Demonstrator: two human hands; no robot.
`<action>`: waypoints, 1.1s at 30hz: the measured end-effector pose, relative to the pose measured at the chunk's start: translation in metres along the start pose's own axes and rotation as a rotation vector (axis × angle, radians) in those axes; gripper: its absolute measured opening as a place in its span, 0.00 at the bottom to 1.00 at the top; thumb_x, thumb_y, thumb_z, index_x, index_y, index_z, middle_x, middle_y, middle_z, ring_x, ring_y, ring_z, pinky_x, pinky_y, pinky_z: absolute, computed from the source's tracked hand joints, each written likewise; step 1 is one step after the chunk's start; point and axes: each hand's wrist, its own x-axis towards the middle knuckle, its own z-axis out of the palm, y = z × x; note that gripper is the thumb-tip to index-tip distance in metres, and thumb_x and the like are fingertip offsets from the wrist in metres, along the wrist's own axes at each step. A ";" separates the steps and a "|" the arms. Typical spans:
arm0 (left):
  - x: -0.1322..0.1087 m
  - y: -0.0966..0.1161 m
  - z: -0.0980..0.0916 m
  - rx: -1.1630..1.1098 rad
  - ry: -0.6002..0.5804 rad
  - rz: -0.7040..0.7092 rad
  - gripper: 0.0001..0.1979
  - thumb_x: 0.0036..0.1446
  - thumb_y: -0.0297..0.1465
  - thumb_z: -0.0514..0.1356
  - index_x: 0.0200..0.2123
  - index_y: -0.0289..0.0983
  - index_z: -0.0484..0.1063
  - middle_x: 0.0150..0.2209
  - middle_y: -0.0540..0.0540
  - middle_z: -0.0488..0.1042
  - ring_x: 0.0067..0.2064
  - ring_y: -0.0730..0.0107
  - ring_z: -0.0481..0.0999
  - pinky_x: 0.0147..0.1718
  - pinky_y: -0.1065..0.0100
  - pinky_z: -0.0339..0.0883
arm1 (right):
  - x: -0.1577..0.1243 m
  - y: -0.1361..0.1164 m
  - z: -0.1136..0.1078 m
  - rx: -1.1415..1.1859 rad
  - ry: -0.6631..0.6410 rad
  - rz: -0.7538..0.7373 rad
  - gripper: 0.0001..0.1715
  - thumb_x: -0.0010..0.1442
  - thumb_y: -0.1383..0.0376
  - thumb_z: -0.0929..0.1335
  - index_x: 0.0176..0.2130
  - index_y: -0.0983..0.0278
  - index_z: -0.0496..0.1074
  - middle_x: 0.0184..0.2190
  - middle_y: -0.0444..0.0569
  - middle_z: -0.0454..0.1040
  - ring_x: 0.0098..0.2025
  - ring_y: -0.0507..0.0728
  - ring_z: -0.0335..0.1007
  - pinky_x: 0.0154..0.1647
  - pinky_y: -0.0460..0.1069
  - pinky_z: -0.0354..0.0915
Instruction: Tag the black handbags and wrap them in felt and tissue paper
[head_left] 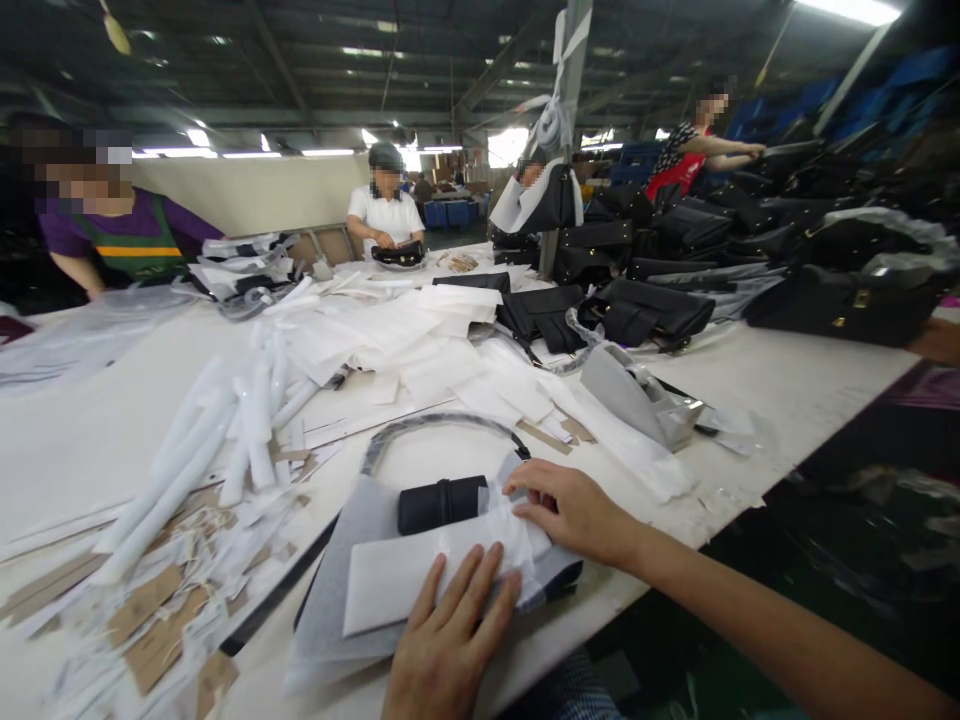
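My left hand [446,640] lies flat, fingers spread, on a white paper sheet [382,585] that covers a black handbag [442,503] lying on the table. My right hand [570,510] rests on the bag's right side with fingers stretched over crumpled white tissue [510,530]. A black rolled part of the bag shows between the papers. The bag's grey wrapped handle [435,428] arcs behind it. A grey fabric sheet [341,585] lies under the bag.
Rolled white paper tubes [217,440] and brown card tags [150,620] litter the left. A grey tape dispenser [645,400] stands to the right. Black bags [652,312] pile at the back right. Other people work along the white table [810,380].
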 end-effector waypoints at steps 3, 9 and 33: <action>-0.001 0.002 -0.003 -0.006 -0.032 -0.027 0.21 0.71 0.28 0.47 0.61 0.45 0.68 0.65 0.44 0.65 0.66 0.65 0.63 0.68 0.56 0.44 | -0.001 0.002 -0.009 -0.046 -0.086 -0.217 0.23 0.60 0.72 0.70 0.54 0.59 0.74 0.59 0.50 0.71 0.60 0.59 0.65 0.62 0.54 0.62; -0.004 0.004 0.001 0.008 -0.006 -0.059 0.21 0.71 0.27 0.46 0.61 0.47 0.68 0.63 0.44 0.67 0.64 0.64 0.66 0.65 0.55 0.53 | 0.025 -0.011 -0.025 -0.037 -0.347 -0.299 0.19 0.57 0.76 0.71 0.47 0.61 0.79 0.52 0.49 0.78 0.55 0.57 0.71 0.59 0.52 0.63; 0.002 0.001 -0.004 0.039 0.025 0.023 0.19 0.72 0.33 0.47 0.60 0.44 0.69 0.64 0.52 0.67 0.63 0.64 0.66 0.70 0.54 0.38 | 0.023 -0.021 0.005 -0.318 -0.180 -0.242 0.06 0.64 0.66 0.70 0.35 0.63 0.78 0.33 0.46 0.78 0.37 0.56 0.73 0.40 0.49 0.64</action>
